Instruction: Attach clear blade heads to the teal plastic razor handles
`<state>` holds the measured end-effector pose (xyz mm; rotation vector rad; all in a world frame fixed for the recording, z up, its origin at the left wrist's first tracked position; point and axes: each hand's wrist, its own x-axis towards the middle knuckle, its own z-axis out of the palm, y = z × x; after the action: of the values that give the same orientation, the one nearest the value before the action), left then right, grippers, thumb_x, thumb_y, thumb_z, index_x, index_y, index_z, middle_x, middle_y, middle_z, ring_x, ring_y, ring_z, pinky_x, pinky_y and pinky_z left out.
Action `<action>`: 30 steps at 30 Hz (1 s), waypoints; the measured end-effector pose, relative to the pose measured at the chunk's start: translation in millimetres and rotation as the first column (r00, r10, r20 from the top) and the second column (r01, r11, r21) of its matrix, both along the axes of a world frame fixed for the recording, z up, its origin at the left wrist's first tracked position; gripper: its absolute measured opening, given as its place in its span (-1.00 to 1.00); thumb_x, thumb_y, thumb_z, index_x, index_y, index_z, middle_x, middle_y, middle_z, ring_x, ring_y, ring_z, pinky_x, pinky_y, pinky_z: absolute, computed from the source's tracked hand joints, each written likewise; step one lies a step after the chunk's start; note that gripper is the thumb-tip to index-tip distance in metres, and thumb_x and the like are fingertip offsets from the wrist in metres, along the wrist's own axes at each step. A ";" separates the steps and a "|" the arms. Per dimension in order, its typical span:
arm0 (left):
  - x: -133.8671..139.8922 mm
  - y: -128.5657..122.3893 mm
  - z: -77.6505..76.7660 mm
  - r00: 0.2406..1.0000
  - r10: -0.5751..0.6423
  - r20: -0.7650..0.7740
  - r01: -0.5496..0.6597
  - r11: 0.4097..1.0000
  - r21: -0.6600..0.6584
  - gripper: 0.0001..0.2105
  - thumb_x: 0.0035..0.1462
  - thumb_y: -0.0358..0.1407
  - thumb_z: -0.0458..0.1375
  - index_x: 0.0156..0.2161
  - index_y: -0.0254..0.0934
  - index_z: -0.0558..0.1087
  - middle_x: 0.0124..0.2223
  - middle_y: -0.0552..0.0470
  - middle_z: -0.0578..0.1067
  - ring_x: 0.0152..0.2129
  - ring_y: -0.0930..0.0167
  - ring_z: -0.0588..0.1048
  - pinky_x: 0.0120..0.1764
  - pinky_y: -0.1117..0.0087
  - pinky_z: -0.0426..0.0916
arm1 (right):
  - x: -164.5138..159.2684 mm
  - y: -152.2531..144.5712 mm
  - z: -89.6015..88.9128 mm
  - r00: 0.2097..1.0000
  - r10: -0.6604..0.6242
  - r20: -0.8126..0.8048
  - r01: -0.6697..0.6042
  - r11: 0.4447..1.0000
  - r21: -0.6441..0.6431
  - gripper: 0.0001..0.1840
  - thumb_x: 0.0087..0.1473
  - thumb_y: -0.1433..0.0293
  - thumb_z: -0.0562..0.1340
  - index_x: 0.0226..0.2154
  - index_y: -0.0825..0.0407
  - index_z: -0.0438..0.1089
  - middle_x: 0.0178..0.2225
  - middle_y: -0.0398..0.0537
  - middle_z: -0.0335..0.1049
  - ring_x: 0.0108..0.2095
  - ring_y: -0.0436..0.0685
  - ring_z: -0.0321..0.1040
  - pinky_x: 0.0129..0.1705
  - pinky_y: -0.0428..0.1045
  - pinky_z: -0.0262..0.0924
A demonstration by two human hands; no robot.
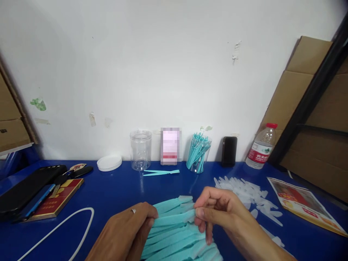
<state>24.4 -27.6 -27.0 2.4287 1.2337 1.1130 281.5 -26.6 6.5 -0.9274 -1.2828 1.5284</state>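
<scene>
A pile of flat teal strips (174, 241) with pale, translucent ends lies at the front edge of the blue table. My left hand (133, 224), wearing a ring, grips the left end of one teal strip (174, 219) lifted at the top of the pile. At that strip's right, pale end, my right hand (223, 214) pinches it between thumb and index finger. Its other fingers hang loosely over the pile. Behind my right hand is a heap of translucent white plastic pieces (250, 194). What the strips are exactly, I cannot tell.
Along the wall stand an empty clear jar (140, 150), a jar of teal strips (198, 154), a black device (229, 151) and a water bottle (261, 146). A white lid (109, 163), loose strips (161, 172), a white cable (88, 228), a red box (58, 199) and a booklet (307, 203) lie around.
</scene>
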 end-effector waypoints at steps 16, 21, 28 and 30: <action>-10.7 29.4 6.9 0.998 0.058 0.016 -0.058 0.998 -0.010 -0.95 0.22 -0.26 0.15 -0.27 -0.13 0.45 -0.38 0.19 0.53 -0.46 0.45 0.50 -0.36 0.52 0.37 | 18.9 33.1 -9.6 0.967 -0.240 0.081 0.242 0.970 -0.010 -0.72 -0.12 0.23 0.45 -0.50 0.10 0.46 -0.53 -0.10 0.42 -0.55 -0.03 0.22 -0.61 -0.16 0.06; -11.8 30.8 9.0 0.999 0.025 0.019 -0.024 0.997 -0.071 -0.86 0.28 -0.20 0.10 -0.25 -0.11 0.49 -0.36 0.18 0.56 -0.44 0.44 0.51 -0.34 0.50 0.37 | 15.3 34.3 -13.6 0.972 -0.230 0.049 0.232 0.972 -0.036 -0.72 -0.15 0.23 0.46 -0.49 0.07 0.46 -0.52 -0.10 0.44 -0.53 -0.01 0.25 -0.63 -0.16 0.08; -14.4 38.2 3.2 0.999 0.038 -0.022 -0.043 0.958 -0.285 -0.83 0.23 -0.20 0.08 -0.33 -0.15 0.47 -0.41 0.14 0.53 -0.46 0.40 0.46 -0.37 0.44 0.31 | 13.6 37.8 -17.1 0.969 -0.221 0.112 0.225 0.974 -0.023 -0.74 -0.14 0.25 0.44 -0.48 0.11 0.50 -0.50 -0.06 0.47 -0.51 0.00 0.26 -0.63 -0.16 0.09; -14.7 40.2 0.2 0.999 0.048 -0.019 -0.052 0.949 -0.312 -0.83 0.23 -0.22 0.07 -0.35 -0.16 0.47 -0.43 0.14 0.52 -0.47 0.40 0.46 -0.38 0.44 0.30 | 12.1 39.1 -19.5 0.958 -0.245 0.149 0.248 0.969 -0.001 -0.76 -0.14 0.26 0.43 -0.49 0.11 0.52 -0.53 -0.09 0.42 -0.54 -0.02 0.20 -0.65 -0.17 0.04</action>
<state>9.6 12.6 -26.7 2.1794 1.3654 0.8406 293.6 12.5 -13.1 -1.1848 -1.2056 1.2991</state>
